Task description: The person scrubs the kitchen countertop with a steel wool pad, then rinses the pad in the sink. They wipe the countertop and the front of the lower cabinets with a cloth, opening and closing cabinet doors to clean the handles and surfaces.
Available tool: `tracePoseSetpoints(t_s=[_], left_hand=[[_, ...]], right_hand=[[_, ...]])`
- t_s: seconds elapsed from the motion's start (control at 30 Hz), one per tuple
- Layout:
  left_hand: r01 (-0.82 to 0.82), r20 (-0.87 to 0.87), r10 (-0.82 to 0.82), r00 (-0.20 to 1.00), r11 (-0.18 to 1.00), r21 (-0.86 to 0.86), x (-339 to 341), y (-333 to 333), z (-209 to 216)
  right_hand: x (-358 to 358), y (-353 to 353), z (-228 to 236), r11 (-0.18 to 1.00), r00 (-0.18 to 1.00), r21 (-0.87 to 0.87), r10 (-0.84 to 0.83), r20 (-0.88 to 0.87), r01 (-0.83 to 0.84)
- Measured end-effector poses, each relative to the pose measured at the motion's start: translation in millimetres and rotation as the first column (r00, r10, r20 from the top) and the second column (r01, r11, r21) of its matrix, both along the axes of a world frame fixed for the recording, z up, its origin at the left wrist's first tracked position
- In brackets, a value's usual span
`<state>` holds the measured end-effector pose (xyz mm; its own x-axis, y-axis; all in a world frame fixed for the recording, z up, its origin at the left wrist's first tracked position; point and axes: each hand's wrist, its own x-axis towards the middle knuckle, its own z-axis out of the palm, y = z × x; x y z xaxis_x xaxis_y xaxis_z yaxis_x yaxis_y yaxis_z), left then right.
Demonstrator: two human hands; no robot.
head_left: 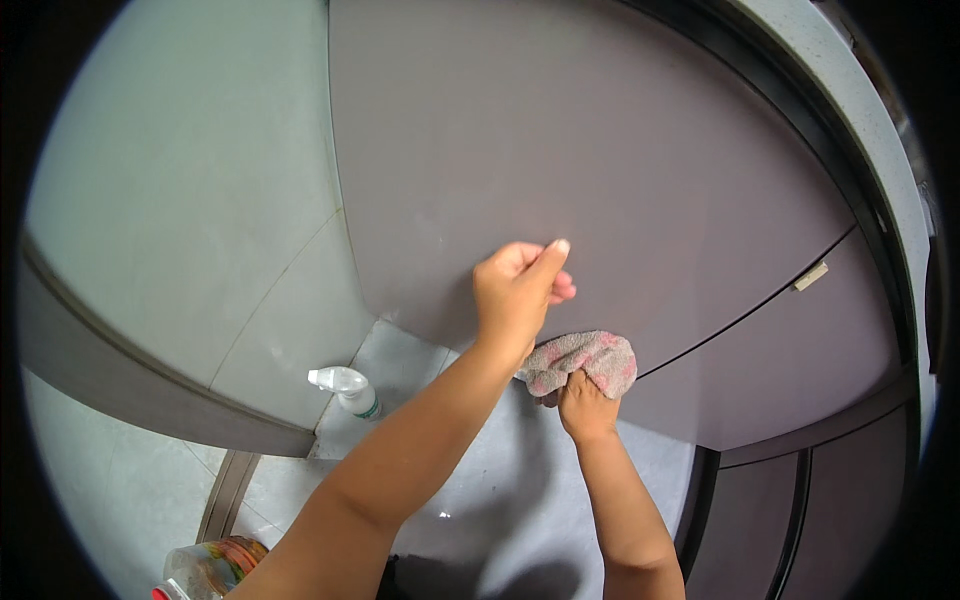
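My right hand (588, 405) grips a bunched grey and pink cloth (590, 360), low down at the bottom of the mauve cabinet door (520, 150). Part of that hand is covered by the cloth. Higher up and a little to the left, my left hand (515, 295) is in front of the door with its fingers curled in and the thumb against them. Nothing shows in it. On the floor to the left of my left forearm stands a white spray bottle (352, 388).
A pale tiled wall (190, 190) meets the door at the left. A clear plastic bottle with a red cap (195, 572) is at lower left. Another cabinet front with a small pale tab (810, 277) is at right, under a light countertop edge (850, 105). Grey floor (465, 490) lies below.
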<state>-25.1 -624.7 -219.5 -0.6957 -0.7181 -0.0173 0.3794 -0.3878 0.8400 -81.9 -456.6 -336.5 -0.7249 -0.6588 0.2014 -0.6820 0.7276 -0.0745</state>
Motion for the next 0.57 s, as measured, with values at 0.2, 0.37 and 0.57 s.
tracePoseSetpoints(t_s=[0.2,0.37,0.57], left_hand=[[0.024,-0.044,-0.025,0.999,1.0,-0.008,-3.9,3.1,-1.4],[0.012,0.02,-0.011,1.0,1.0,-0.022,-4.6,6.4,-10.5],[0.022,-0.051,-0.025,0.998,0.998,-0.053,-7.0,-1.7,17.0]], right_hand=[[-2.5,3.5,-12.3,0.999,0.993,0.042,-0.015,-0.115,0.02],[-1.7,-1.0,-3.5,0.989,0.96,-0.122,0.044,-0.275,-0.08],[-21.9,-23.2,91.8,0.95,0.996,-0.308,0.068,0.055,-0.048]])
